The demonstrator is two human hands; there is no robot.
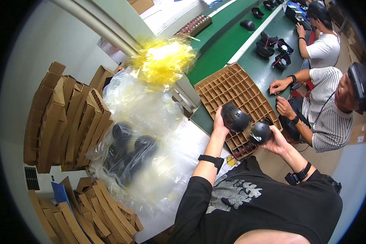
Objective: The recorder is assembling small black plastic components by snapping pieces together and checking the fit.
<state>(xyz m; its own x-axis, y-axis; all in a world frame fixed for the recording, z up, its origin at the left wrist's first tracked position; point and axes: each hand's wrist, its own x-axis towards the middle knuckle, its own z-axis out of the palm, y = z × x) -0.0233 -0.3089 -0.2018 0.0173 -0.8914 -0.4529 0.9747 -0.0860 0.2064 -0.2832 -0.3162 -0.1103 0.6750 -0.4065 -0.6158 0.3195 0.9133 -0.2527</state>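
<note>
My left hand is closed around the edge of a black, rounded plastic shell with small holes in it. In my right hand is a second black rounded shell, with a small light mark on its side. Both shells are held close together over the near part of a cardboard divider tray, whose visible cells form a grid. At the tray's near edge lie some thin red wires with a yellow piece beside them.
Clear plastic bags with dark pieces inside lie left, below yellow film. Cardboard dividers stand stacked at far left. A green conveyor runs beyond the tray; black shells with wires lie beside two seated co-workers on the right.
</note>
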